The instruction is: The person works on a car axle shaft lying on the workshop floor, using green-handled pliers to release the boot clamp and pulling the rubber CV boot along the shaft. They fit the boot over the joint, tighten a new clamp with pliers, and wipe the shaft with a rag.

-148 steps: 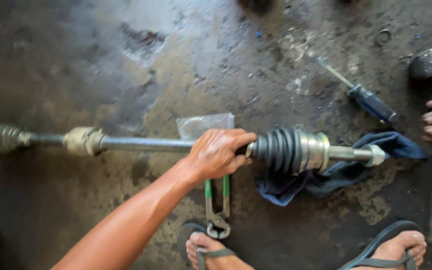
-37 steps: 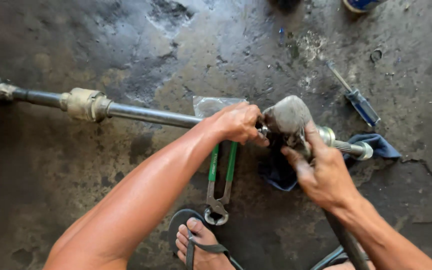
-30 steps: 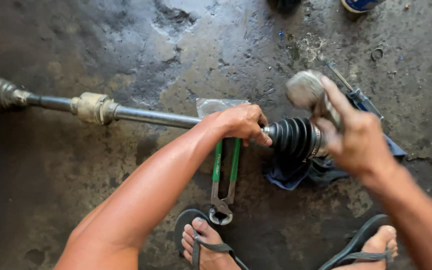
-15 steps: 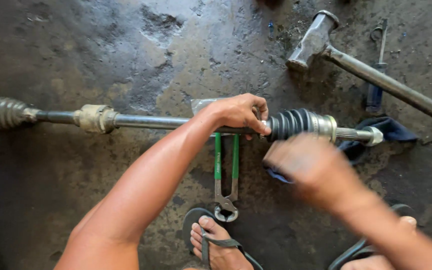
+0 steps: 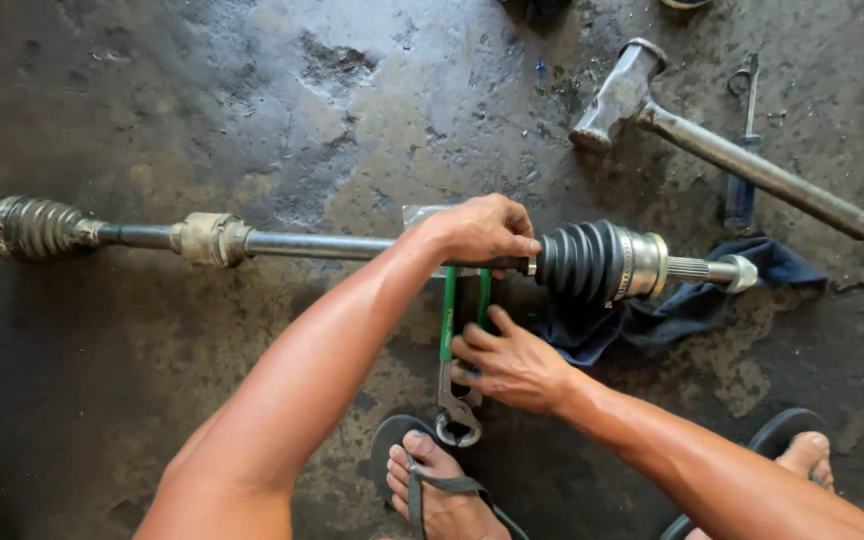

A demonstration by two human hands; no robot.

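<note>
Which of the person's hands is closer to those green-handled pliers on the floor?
The right hand: its fingers lie on the green-handled pliers. The left hand is above them, gripping the axle shaft beside the black rubber boot.

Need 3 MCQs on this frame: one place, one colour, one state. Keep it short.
1. Where does the hammer lie?
A. On the floor beyond the shaft
B. In the right hand
C. Across a foot

2. What colour are the handles of the pliers?
A. Red
B. Green
C. Yellow

3. What is the left hand doing?
A. Hanging free
B. Lying flat on the floor
C. Gripping the drive shaft beside the black rubber boot

Key: 1 A, the hammer rests on the concrete with no hand on it. 2 B, both handles are green under the right hand. 3 C, its fingers are wrapped round the shaft next to the boot.
</note>
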